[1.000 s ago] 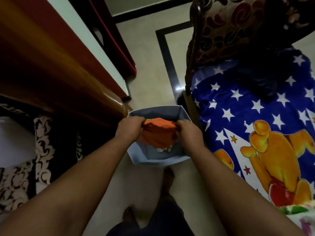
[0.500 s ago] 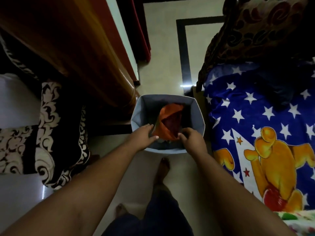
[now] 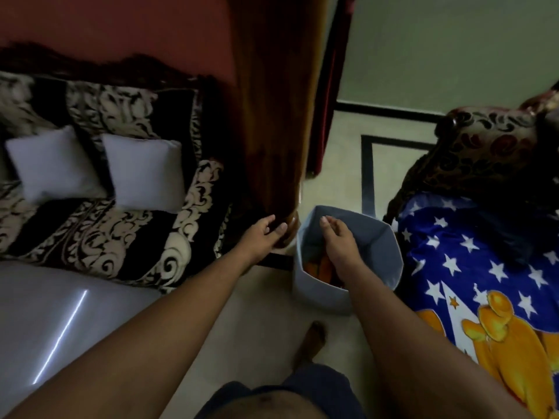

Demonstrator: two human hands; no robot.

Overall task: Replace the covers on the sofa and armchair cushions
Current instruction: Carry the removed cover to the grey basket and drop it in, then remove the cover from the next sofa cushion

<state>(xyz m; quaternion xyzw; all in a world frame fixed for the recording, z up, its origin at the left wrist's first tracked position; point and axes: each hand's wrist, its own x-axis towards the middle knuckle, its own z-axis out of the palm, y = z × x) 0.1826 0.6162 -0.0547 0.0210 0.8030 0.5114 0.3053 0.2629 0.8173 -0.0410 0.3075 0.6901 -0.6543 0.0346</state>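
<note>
Basket on the floor between sofa and armchair, hands over it.

The basket (image 3: pixel 348 261) stands on the floor (image 3: pixel 266 313) at the centre, with folded cloth (image 3: pixel 319 269) inside it. The sofa (image 3: pixel 99 225) lies at 9 o'clock from the basket, and two cushions (image 3: pixel 96 170) rest side by side on its seat. The armchair (image 3: pixel 484 246) is at 3 o'clock, just beside the basket. A wooden post (image 3: pixel 272 116) rises at 11 o'clock, near the basket rim. The right hand (image 3: pixel 338 240) is over the basket opening; the left hand (image 3: pixel 263 237) is at 9 o'clock from it, in front of the post base. A foot (image 3: pixel 311 340) stands on the floor at 6 o'clock.
</note>
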